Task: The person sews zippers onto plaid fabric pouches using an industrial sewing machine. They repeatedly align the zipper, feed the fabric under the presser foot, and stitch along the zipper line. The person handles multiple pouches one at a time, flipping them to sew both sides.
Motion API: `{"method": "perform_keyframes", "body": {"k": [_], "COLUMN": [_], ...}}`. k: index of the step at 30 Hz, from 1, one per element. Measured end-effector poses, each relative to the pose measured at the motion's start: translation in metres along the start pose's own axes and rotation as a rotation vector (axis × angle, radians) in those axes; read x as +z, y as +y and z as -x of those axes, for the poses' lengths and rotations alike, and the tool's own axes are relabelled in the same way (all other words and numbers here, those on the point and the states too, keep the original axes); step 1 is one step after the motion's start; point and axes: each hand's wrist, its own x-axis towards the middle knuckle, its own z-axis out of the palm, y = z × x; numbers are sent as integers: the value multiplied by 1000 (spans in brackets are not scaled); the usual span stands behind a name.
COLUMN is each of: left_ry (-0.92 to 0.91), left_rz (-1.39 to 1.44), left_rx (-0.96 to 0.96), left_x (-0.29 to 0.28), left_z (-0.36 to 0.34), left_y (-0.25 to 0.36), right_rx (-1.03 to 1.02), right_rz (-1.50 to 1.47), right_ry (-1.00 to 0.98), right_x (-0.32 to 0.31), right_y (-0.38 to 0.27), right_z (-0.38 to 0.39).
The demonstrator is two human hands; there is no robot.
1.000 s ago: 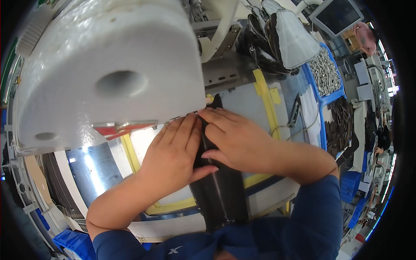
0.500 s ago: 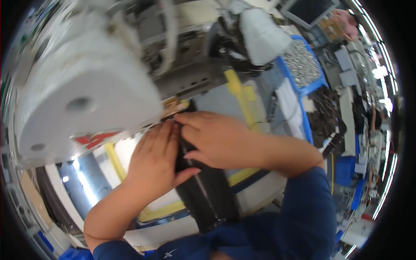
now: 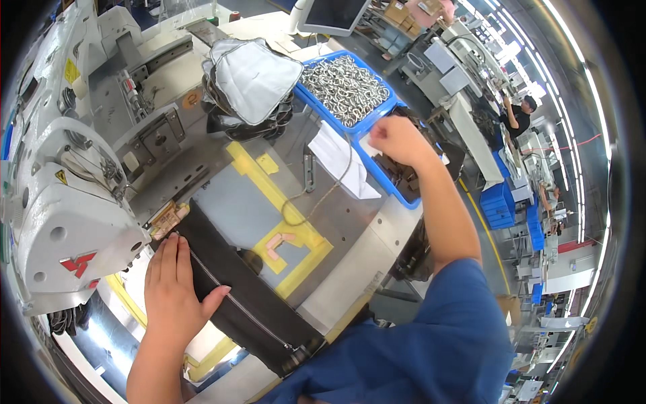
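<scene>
2 hands, well apart. Left hand [image 3: 173,289] lies flat, fingers straight, thumb spread, touching the left side of a black fabric strip [image 3: 269,301]; resting on it, not clamped. Strip sits right of that hand, running from its fingertips back toward the body. Silver zipper [image 3: 256,318] runs lengthwise, thumb tip next to it. White sewing machine head [image 3: 101,236] is just left of and ahead of the fingers; tan block [image 3: 168,219] directly ahead of the fingertips.

Right hand [image 3: 402,141] is over a blue tray [image 3: 385,180], fingers curled; can't tell if it holds anything. Dark brown pieces [image 3: 397,174] are below it in the tray, silver metal rings [image 3: 344,89] ahead and left of it. Left of that hand on the counter [image 3: 340,219]: white sheet [image 3: 343,161], then snips [image 3: 309,173], then yellow tape [image 3: 252,178] between the hands.
</scene>
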Motion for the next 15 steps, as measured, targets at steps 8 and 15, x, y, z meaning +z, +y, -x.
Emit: {"method": "perform_keyframes", "body": {"k": [8, 15], "left_ry": [21, 2], "left_rz": [24, 27], "left_rx": [4, 6], "left_x": [-2, -5], "left_z": [3, 8], "left_y": [-7, -12], "right_rx": [99, -21], "right_rz": [-192, 75], "right_ry": [-2, 87], "right_x": [30, 22], "right_y": [49, -13], "right_z": [7, -3]}}
